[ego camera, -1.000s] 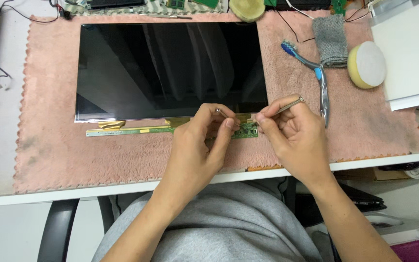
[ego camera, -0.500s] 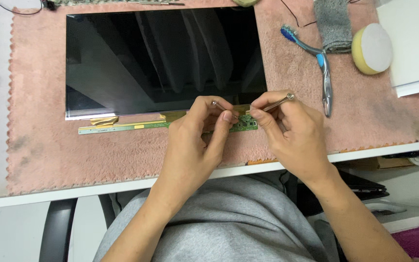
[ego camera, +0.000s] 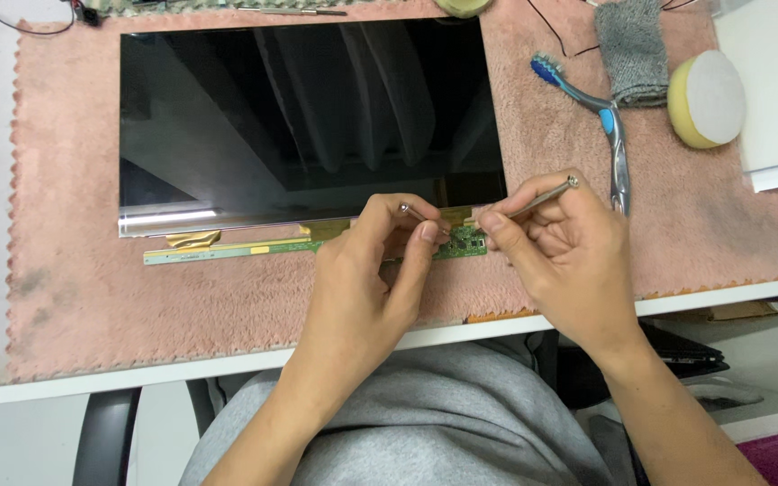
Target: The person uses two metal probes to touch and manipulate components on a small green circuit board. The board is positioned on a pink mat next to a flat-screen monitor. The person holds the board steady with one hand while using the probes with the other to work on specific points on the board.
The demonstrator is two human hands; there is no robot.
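A bare black display panel (ego camera: 308, 117) lies face up on a pink towel (ego camera: 74, 288). Along its near edge runs a thin green circuit strip (ego camera: 227, 253), joined to the panel by gold flex tabs. My left hand (ego camera: 375, 279) pinches a thin metal tool whose tip rests at the strip's right end. My right hand (ego camera: 556, 252) grips a second slim metal tool (ego camera: 547, 193), its point aimed at the same green board section (ego camera: 468, 241) between my fingers.
A blue and grey toothbrush (ego camera: 610, 126), a folded grey cloth (ego camera: 632, 49) and a round yellow and white sponge pad (ego camera: 706, 97) lie at the right of the towel. White sheets sit at the far right. The desk's front edge runs under my wrists.
Only the camera has shifted a little, so the panel appears lower and further left in view. Both hands stay on their tools at the strip's right end.
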